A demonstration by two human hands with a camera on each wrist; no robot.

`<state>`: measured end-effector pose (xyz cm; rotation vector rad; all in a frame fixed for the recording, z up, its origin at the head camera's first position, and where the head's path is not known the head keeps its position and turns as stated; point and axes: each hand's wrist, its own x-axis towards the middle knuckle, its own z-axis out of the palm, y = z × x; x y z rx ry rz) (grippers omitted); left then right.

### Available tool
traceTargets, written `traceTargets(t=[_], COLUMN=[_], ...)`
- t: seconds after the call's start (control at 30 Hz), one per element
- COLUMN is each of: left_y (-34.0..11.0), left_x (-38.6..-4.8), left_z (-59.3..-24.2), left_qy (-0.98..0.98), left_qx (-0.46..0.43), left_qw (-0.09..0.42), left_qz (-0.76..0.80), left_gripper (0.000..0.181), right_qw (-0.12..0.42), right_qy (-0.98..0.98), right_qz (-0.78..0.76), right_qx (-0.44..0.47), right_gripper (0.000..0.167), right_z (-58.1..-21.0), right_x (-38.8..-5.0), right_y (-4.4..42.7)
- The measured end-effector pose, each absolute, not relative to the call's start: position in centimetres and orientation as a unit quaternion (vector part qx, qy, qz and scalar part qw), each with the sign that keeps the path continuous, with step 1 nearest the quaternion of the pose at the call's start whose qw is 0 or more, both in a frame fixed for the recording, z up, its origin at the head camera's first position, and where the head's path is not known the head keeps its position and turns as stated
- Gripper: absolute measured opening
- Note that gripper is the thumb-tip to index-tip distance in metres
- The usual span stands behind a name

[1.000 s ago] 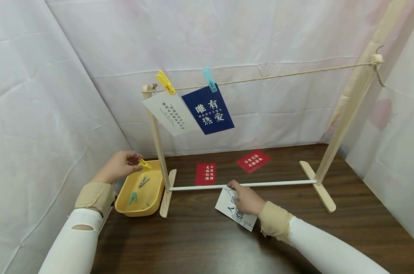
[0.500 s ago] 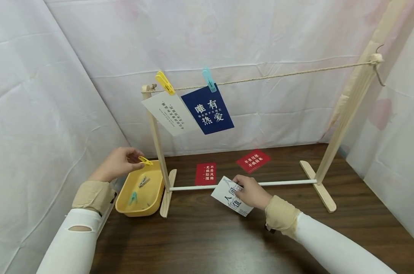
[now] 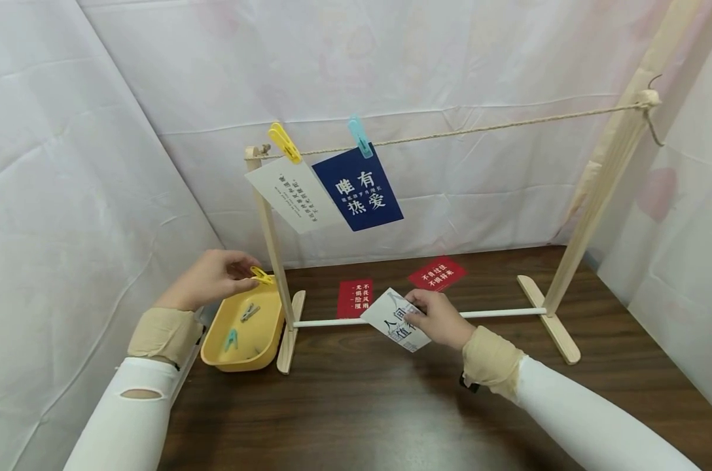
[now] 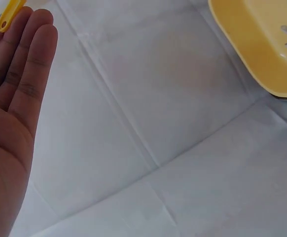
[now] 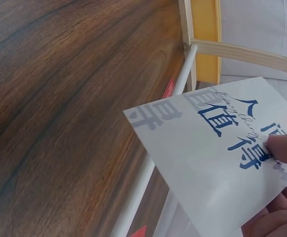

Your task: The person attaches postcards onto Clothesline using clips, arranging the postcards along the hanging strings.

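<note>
In the head view my left hand (image 3: 217, 278) pinches a yellow clothespin (image 3: 261, 275) above the far end of a yellow basin (image 3: 211, 347). The left wrist view shows just one end of that clothespin (image 4: 9, 17) at the fingertips. My right hand (image 3: 441, 319) holds a white card (image 3: 391, 322) with dark characters, lifted near the rack's white lower rod (image 3: 503, 313). Its thumb lies on the printed face in the right wrist view, fingers underneath. On the rope (image 3: 509, 124), a yellow clothespin (image 3: 284, 142) holds a white card (image 3: 294, 196), and a blue clothespin (image 3: 361, 137) holds a navy card (image 3: 358, 190).
Two red cards (image 3: 354, 298) lie on the brown table (image 3: 344, 405) behind the rod. In the basin are a grey clothespin (image 3: 250, 312) and a green one (image 3: 231, 339). Wooden posts (image 3: 591, 209) carry the rope; a white curtain (image 3: 480, 59) hangs behind.
My right hand has raised the white card from the table and carried it slightly away from me. My left hand has shifted a little up and right with the yellow clothespin.
</note>
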<state>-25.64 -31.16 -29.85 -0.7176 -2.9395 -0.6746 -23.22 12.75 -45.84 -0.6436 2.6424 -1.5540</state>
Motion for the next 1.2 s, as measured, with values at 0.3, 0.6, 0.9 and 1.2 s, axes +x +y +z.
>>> traceTargets(t=[0.3,0.6,0.9,1.2], left_y=[-28.9,-26.9,-24.9,-23.1], left_x=[-25.3,-25.3,-25.7,-25.7], left_z=[-28.7,-27.6,-26.4,-25.0], left_qy=[-0.937,-0.930,-0.926,-0.922], left_qx=[-0.288,-0.314,-0.322,-0.330], left_qw=[0.044,0.056,0.052,0.052], left_qz=[-0.190,-0.184,-0.189,-0.193], left_gripper=[0.018,0.020,0.020,0.025], right_qw=[-0.038,-0.070,-0.108,-0.119], right_qy=[0.829,0.819,0.812,0.806], right_qz=[-0.517,-0.533,-0.537,-0.550], right_qx=[-0.209,-0.201,-0.202,-0.184], right_gripper=[0.010,0.013,0.014,0.014], right_z=[-44.9,-43.4,-42.1,-41.0], right_x=[-23.6,-23.9,-24.2,-24.4], right_y=[13.2,13.5,13.6,13.8])
